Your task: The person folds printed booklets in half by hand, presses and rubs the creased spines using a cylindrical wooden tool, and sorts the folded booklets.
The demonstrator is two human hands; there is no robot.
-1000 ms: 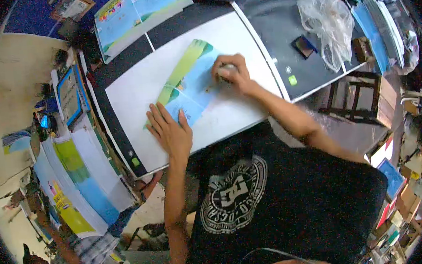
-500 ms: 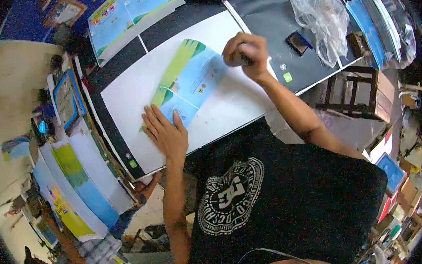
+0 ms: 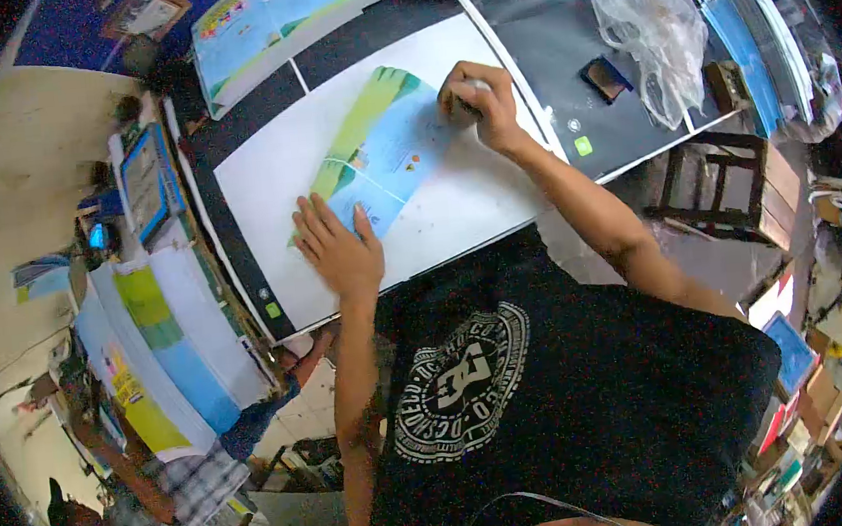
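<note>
A printed blue-and-green paper sheet [image 3: 386, 146] lies slanted on a large white board [image 3: 264, 187]. My left hand [image 3: 342, 250] rests flat with fingers spread on its lower left end. At the sheet's upper right end, my right hand [image 3: 482, 102] is closed round a small dark stamp [image 3: 461, 109], mostly hidden by the fingers. The stamp is at the paper's surface; I cannot tell whether it touches. Small dark and orange marks show on the sheet. An ink pad [image 3: 607, 79] in a dark case lies open to the right.
A crumpled clear plastic bag [image 3: 658, 47] lies beside the ink pad. Printed sheets [image 3: 280, 25] are stacked at the back left, with more stacks [image 3: 743, 54] at the right. A wooden stool [image 3: 725, 191] stands right of the table. Another person [image 3: 162, 506] is at the lower left near stacked prints [image 3: 159, 356].
My right hand has moved slightly left and turned, still closed round the stamp. My left hand stays on the sheet. The whole view has shifted a little to the right.
</note>
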